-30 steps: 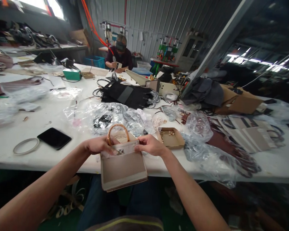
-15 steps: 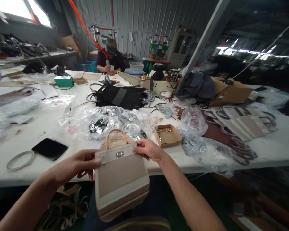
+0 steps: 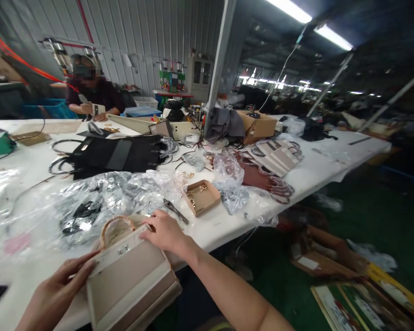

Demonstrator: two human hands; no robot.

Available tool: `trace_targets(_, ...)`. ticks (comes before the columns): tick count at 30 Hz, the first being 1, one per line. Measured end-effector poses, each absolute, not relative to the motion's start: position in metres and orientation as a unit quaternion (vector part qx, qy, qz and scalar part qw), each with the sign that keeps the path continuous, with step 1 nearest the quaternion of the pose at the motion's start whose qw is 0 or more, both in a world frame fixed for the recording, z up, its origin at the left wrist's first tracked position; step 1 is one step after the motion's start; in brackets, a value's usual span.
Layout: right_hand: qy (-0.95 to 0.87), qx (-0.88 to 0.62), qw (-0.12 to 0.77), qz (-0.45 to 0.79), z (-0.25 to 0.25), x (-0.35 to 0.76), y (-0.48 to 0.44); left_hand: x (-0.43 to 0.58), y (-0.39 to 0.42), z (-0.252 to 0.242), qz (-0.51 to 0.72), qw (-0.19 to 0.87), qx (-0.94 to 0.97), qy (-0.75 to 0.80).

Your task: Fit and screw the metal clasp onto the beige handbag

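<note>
A beige handbag with a curved tan handle and a small metal clasp leans at the table's front edge. My left hand grips its upper left corner, thumb on the front panel. At the upper right corner, my right hand pinches the top edge, fingers behind it. The bag's lower end runs out of the picture. Beyond the handle lies crumpled clear plastic with dark and shiny pieces in it. A pair of pliers rests just past my right hand.
An open cardboard box holds small gold-coloured metal parts. Behind the plastic lie stacked black bag pieces. Brown pieces and beige panels lie to the right. A co-worker sits across the table. Cartons stand on the floor.
My view has swung to the right, so things on the table appear further left. Both hands keep hold of the handbag, which now appears lower and further left, tilted more.
</note>
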State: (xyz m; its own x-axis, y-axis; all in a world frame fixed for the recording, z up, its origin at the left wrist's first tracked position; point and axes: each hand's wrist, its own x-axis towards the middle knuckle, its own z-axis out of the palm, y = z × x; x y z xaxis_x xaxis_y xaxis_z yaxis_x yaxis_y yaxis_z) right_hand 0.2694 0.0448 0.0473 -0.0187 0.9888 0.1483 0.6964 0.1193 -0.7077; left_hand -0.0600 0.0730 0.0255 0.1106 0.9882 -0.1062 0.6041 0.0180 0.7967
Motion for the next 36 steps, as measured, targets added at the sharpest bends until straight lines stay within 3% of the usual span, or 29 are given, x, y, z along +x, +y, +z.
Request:
trace_targets(6, -0.642, -0.607, 0.399, 0.246, 0.024, 0.265, 0.037, -0.054, 0.051, 0.022, 0.31, 0.372, 0.637, 0.6)
trace_targets(16, -0.641, -0.586, 0.428, 0.252, 0.034, 0.295, 0.064, -0.044, 0.049, 0.005, 0.354, 0.329, 0.625, 0.613)
trace_targets(19, -0.686, -0.625, 0.328, 0.174, 0.046, 0.308, 0.088, -0.045, 0.051, 0.002, 0.36, 0.346, 0.611, 0.614)
trace_targets(23, -0.763, -0.59, 0.191, 0.181, 0.053, 0.313, 0.111, -0.048, 0.051, -0.001, 0.354, 0.38, 0.597, 0.611)
trace_targets(30, -0.765, -0.592, 0.166, 0.191, 0.047, 0.313, 0.124, -0.047, 0.049, 0.001, 0.366, 0.387, 0.591, 0.606)
trace_targets(36, -0.734, -0.609, 0.222, 0.2, 0.039, 0.31, 0.116, -0.046, 0.049, -0.002, 0.38, 0.385, 0.588, 0.602)
